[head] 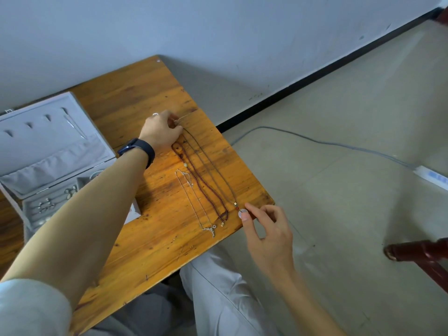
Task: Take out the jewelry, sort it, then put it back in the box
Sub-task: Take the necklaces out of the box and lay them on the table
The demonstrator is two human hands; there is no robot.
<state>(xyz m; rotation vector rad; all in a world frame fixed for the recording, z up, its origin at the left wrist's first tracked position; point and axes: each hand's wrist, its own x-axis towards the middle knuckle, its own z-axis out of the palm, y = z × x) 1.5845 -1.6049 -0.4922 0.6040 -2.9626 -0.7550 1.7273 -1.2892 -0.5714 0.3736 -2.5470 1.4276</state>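
Right hand (266,231), nearest, pinches the pendant end of a grey cord necklace (213,174) at the worktop's (150,251) near edge, thumb and forefinger together, other fingers loosely curled. Beside the cord lie a dark red beaded necklace (201,189) and a silver chain (209,229), stretched out side by side. Farther up, the left hand (161,132) pinches the cord's other end. Off left sits the open grey jewelry box (48,154), small pieces in its tray.
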